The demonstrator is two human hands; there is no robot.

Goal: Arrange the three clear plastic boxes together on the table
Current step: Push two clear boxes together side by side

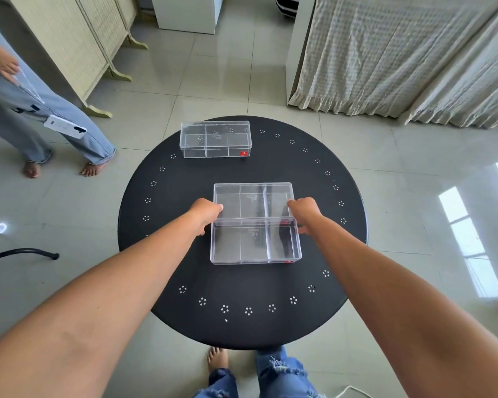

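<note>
Two clear plastic boxes with inner dividers sit one behind the other in the middle of the round black table (pixel 161 254). The near box (pixel 255 242) rests flat, and the box behind it (pixel 253 201) touches its far edge. My left hand (pixel 206 214) grips the left end of the box behind, my right hand (pixel 304 212) its right end. A third clear box (pixel 215 139) with a small red sticker stands alone at the table's far edge, well apart from the pair.
Another person stands barefoot at the left, with a white device (pixel 65 127) hanging by their leg. A folding screen (pixel 78 47) stands behind them. A curtain (pixel 400 58) hangs at the right. A black chair leg (pixel 20 252) lies at the left.
</note>
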